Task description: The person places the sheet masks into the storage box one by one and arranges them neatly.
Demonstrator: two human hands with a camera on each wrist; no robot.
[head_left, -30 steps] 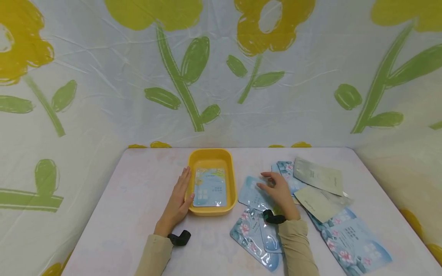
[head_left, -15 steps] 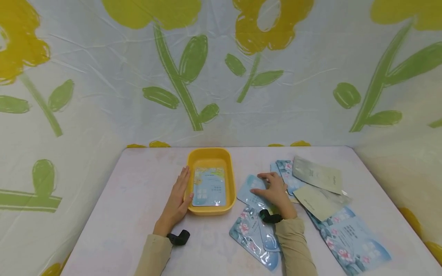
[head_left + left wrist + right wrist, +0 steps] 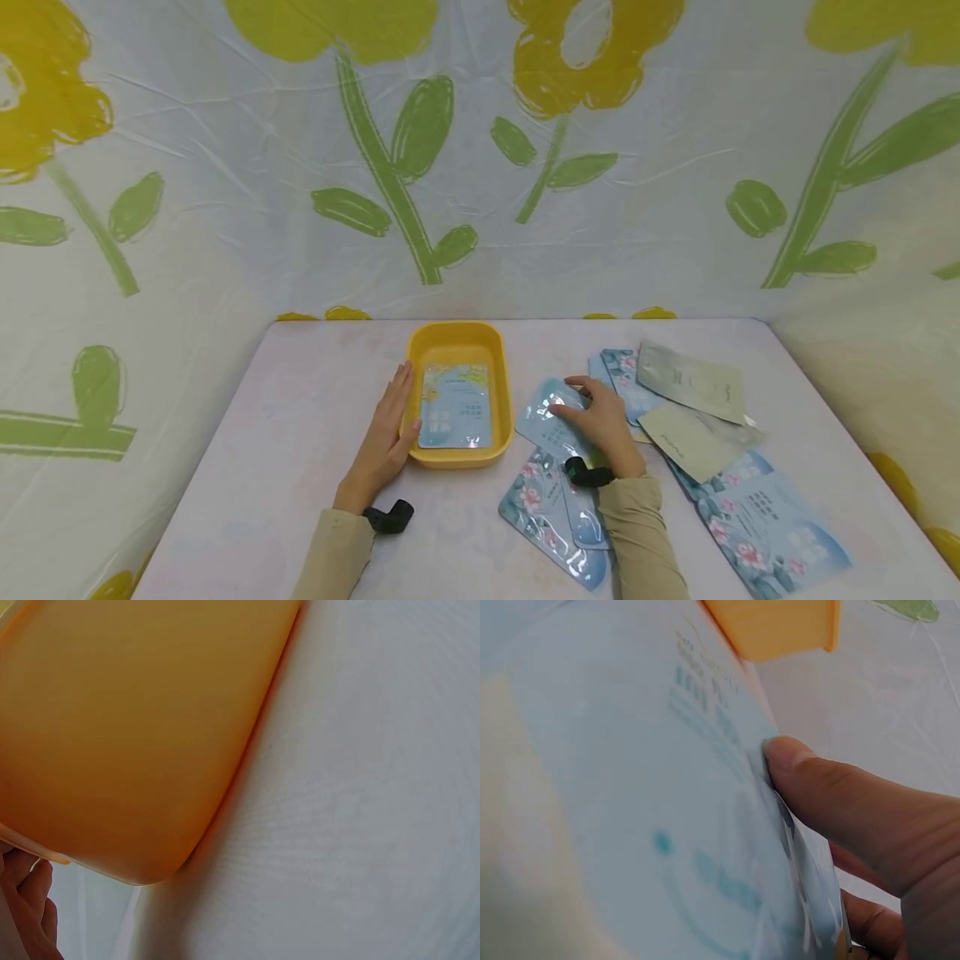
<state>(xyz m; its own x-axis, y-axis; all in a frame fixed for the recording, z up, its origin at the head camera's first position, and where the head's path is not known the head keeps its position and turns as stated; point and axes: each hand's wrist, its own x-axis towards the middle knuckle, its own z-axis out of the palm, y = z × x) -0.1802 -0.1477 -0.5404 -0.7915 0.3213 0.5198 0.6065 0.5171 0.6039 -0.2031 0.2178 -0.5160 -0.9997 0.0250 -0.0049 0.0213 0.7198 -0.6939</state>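
My left hand [image 3: 382, 433] lies along the left side of the yellow tray [image 3: 459, 457], its fingers fairly straight against the outer wall. In the left wrist view the tray's wall [image 3: 142, 735] fills the upper left, and a few fingers [image 3: 34, 892] show below it. Flat inside the tray is a light-blue face mask packet [image 3: 455, 408]. Right of the tray, my right hand [image 3: 611, 425] pinches another light-blue face mask packet [image 3: 553, 425] by its edge. The right wrist view shows the thumb on this packet's [image 3: 652, 787] printed face, with other fingers behind, partly hidden.
A flowered blue packet [image 3: 551, 521] lies below the right hand, partly over another blue one [image 3: 587, 521]. Farther right are two cream packets [image 3: 693, 383] and a large flowered packet [image 3: 780, 525]. A flower-print cloth [image 3: 525, 275] rises behind the table.
My right hand has closed its thumb and fingers on the blue packet, whose far edge has risen slightly. The left hand and tray have stayed put.
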